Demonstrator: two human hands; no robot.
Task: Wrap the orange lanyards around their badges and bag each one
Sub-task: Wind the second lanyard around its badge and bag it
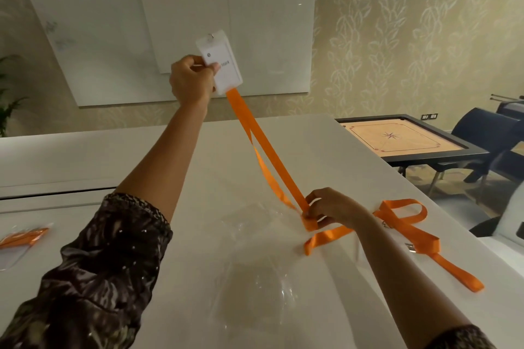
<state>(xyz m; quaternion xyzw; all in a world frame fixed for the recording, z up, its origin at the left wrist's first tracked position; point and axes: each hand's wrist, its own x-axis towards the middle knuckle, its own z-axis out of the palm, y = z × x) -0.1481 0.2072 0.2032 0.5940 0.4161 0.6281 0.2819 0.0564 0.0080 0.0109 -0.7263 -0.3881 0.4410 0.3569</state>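
Nearest me on the white table (85, 156) lies a crumpled clear bag (255, 295), with nothing in it as far as I can tell. A second clear bag (249, 218) lies just beyond it. At the left edge a third bag (22, 238) holds a folded orange strap, which I judge to be a finished set.

My right hand (330, 207) pinches the loop end of the lanyard (266, 147) low over the table. A loose second lanyard (408, 224) sprawls just to its right. The two bands run taut, up and away, to the badge (222, 62), held high and gripped by its edge in my left hand (190, 79).

One band shows a twist partway along. I would flatten that first, then turn the badge under steady tension so the strap winds on evenly.
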